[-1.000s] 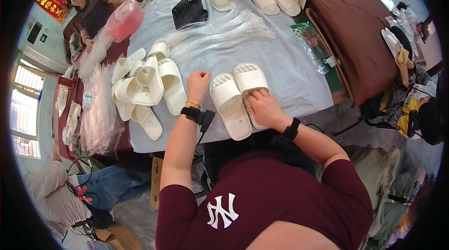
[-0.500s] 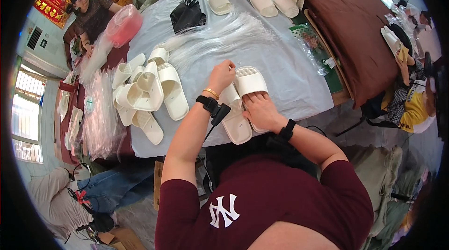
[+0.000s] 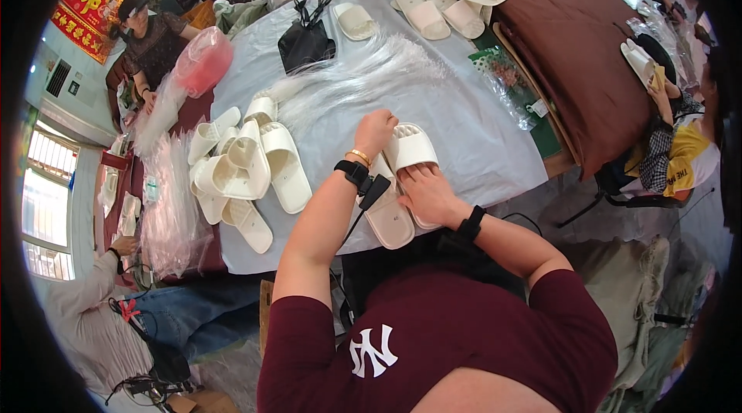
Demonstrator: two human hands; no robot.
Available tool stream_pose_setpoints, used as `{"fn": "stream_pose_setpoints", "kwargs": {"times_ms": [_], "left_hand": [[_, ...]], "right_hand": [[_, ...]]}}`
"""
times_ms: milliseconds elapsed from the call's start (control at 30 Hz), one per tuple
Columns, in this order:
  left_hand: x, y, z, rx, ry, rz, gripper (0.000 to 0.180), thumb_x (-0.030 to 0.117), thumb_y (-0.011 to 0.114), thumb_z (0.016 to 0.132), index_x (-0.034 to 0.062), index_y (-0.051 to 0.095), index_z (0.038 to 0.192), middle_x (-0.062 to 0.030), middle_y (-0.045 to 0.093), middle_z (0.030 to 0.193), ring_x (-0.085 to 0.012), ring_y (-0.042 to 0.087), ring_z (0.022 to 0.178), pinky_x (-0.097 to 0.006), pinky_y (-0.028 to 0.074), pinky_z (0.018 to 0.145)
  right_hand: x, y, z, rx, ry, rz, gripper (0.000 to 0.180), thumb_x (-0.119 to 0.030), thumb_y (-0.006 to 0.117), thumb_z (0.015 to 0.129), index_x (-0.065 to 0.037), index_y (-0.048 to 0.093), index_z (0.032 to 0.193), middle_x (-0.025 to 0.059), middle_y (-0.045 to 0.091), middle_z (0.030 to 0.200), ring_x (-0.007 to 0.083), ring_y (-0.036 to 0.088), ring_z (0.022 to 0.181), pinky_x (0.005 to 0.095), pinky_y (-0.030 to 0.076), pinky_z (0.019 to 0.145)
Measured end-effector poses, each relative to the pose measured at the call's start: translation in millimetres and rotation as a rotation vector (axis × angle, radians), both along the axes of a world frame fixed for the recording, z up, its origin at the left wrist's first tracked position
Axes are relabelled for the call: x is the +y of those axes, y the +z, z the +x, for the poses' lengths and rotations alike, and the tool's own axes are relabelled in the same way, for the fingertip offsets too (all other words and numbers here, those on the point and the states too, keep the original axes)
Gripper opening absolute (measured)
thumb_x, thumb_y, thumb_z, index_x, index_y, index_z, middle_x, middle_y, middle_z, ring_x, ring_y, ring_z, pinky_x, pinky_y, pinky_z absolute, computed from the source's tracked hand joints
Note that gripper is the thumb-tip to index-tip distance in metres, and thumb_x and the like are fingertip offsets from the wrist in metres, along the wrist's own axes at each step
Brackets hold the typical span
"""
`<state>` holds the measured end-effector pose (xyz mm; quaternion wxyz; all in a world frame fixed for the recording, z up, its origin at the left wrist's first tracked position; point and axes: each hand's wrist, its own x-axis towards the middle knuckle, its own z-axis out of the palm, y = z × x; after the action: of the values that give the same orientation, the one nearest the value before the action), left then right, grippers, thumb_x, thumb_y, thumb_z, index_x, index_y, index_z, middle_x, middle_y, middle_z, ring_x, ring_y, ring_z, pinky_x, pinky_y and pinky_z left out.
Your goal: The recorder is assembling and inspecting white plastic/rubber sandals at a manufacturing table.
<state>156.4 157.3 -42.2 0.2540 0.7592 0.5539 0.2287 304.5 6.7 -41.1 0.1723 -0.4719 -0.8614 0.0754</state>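
Note:
Two cream slide slippers lie side by side on the table before me. On the right slipper [image 3: 412, 153], my right hand [image 3: 429, 195] lies flat, its fingers reaching under the strap and its thumb apart at the side. My left hand [image 3: 376, 133] is closed beside that slipper's toe, over the front of the left slipper [image 3: 389, 220]. What its curled fingers hold, if anything, is hidden. A heap of clear, hair-thin strands or film [image 3: 363, 80] spreads beyond my hands.
Left of my arm lies a pile of cream slippers [image 3: 251, 158]. A black bag [image 3: 307, 46] and a single slipper [image 3: 355, 21] are farther back. Clear plastic bags [image 3: 174, 204] cover the left side. More slippers [image 3: 456, 7] rest near a brown-covered table [image 3: 564, 57]. Other people work around.
My left hand has moved slightly right, closer to the right slipper's toe. My right hand stays in the slipper. At lower left, another person's hand now reaches to the table. The view has shifted a little.

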Motion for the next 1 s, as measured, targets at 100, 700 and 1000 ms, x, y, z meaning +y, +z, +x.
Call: {"fn": "stream_pose_setpoints", "kwargs": {"times_ms": [100,700,1000], "left_hand": [[-5.1,0.7,-9.3,-0.026,0.044,0.055,0.028,0.028,0.056,0.085,0.0014,0.065,0.087,-0.0214,0.062,0.083,-0.0386,0.060,0.079,-0.044,0.046,0.071],[-56.5,0.9,-19.6,-0.742,0.135,-0.134,0.024,0.022,0.052,0.096,0.0026,0.063,0.087,0.0031,0.054,0.069,-0.0047,0.045,0.061,-0.022,0.037,0.055],[-48.0,21.8,-25.4,-0.938,0.298,0.033,0.027,0.023,0.046,0.098,0.0021,0.057,0.085,0.0013,0.045,0.065,-0.0060,0.040,0.060,-0.025,0.036,0.054]], "right_hand": [[-0.9,2.8,9.5,0.204,0.026,-0.013,0.043,-0.022,0.064,0.079,-0.003,0.056,0.117,0.0139,0.058,0.113,0.0293,0.054,0.108,0.0424,0.041,0.092],[108.4,0.3,-13.6,0.804,-0.022,-0.544,0.016,-0.009,0.057,0.088,0.003,0.063,0.097,0.0074,0.067,0.080,0.0106,0.063,0.073,0.0257,0.049,0.067],[108.2,6.1,-16.5,0.991,-0.148,-0.568,0.018,-0.015,0.055,0.092,-0.001,0.065,0.095,0.0034,0.066,0.075,0.0060,0.055,0.063,0.0221,0.043,0.057]]}}
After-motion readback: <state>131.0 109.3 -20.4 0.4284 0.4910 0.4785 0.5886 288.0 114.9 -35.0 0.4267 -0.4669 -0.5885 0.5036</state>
